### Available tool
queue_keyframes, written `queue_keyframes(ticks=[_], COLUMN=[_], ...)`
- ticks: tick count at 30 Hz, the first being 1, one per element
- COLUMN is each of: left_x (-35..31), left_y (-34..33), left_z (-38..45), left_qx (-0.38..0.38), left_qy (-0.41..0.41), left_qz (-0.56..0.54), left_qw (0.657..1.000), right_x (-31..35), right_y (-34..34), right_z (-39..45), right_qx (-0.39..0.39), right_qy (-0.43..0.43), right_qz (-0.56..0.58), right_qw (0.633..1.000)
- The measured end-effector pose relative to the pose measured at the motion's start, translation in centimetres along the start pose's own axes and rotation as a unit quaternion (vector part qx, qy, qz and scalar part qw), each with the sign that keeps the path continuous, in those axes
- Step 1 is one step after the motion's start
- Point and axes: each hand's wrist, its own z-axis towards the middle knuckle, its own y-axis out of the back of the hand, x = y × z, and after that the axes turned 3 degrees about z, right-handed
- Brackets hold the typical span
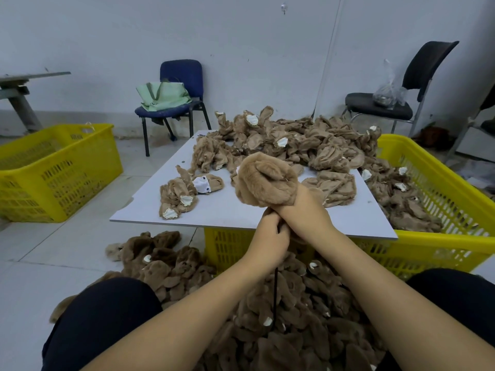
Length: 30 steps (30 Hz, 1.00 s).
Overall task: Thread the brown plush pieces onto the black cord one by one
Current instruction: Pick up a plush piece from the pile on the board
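With my right hand (300, 207) inside a plush piece (266, 179) and my left (272, 235) pinching the cord (275, 298), I judge many strung below, while a heap (294, 141) waits on the board (222, 210).

I see tan-brown plush pieces (292, 137) with white patches on a pale grey surface (227, 210), a black cord (275, 295), yellow slotted baskets (439, 245), a blue chair (182, 76) bearing a pale green bag (163, 96), and a black chair (426, 62).
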Motion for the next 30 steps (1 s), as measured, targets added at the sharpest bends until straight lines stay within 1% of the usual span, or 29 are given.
queue_keyframes(ticks=[2,4,7,9,10,12,14,16,19,20,22,24,25,26,27,30], left_x=[-0.3,-0.3,-0.2,0.0,0.1,-0.1,-0.6,-0.7,-0.4,-0.3,-0.2,-0.1,0.1,0.3,0.4,0.4], left_y=[0.2,0.6,0.6,0.2,0.0,-0.4,-0.6,-0.6,-0.2,0.1,0.4,0.6,0.6,0.7,0.8,1.0], left_z=[0.1,0.1,-0.2,-0.4,-0.5,-0.4,-0.4,-0.1,0.2,0.1,-0.1,-0.2,-0.3,-0.3,-0.4,-0.6], left_qx=[0.017,0.013,-0.023,-0.012,-0.004,-0.003,-0.001,0.013,0.032,0.020,-0.035,-0.085,-0.099,-0.104,-0.099,-0.037], left_qy=[-0.004,-0.006,-0.016,0.009,0.027,0.041,0.031,0.016,-0.008,-0.017,-0.037,-0.052,-0.062,-0.079,-0.104,-0.182], left_qz=[0.033,0.047,-0.012,-0.068,-0.084,-0.081,-0.069,-0.044,-0.001,0.001,-0.024,-0.085,-0.103,-0.098,-0.070,0.046], left_qw=[0.999,0.999,1.000,0.998,0.996,0.996,0.997,0.999,0.999,1.000,0.998,0.991,0.988,0.986,0.987,0.981], right_x=[0.3,0.6,1.4,1.4,1.1,0.4,-0.2,-0.5,-0.9,-0.9,-1.1,-1.4,-1.5,-1.4,-1.3,-1.1], right_y=[0.4,0.5,0.5,0.4,0.3,0.1,0.1,0.4,0.7,0.7,0.8,0.9,1.0,1.0,1.1,1.1], right_z=[-0.2,-0.5,-0.7,-0.3,-0.2,0.2,0.8,1.2,1.8,1.9,2.2,2.4,2.4,2.3,2.1,1.8], right_qx=[-0.007,-0.007,-0.041,-0.037,-0.020,0.011,0.027,0.047,0.059,0.063,0.068,0.060,0.055,0.053,0.055,0.056], right_qy=[0.005,0.020,0.090,0.144,0.147,0.090,0.031,0.009,0.021,0.036,0.060,0.049,0.037,0.025,0.013,-0.013], right_qz=[-0.014,-0.014,-0.049,-0.118,-0.132,-0.095,-0.051,-0.011,0.034,0.063,0.165,0.265,0.289,0.294,0.290,0.269], right_qw=[1.000,1.000,0.994,0.982,0.980,0.991,0.998,0.999,0.997,0.995,0.982,0.961,0.955,0.954,0.955,0.961])
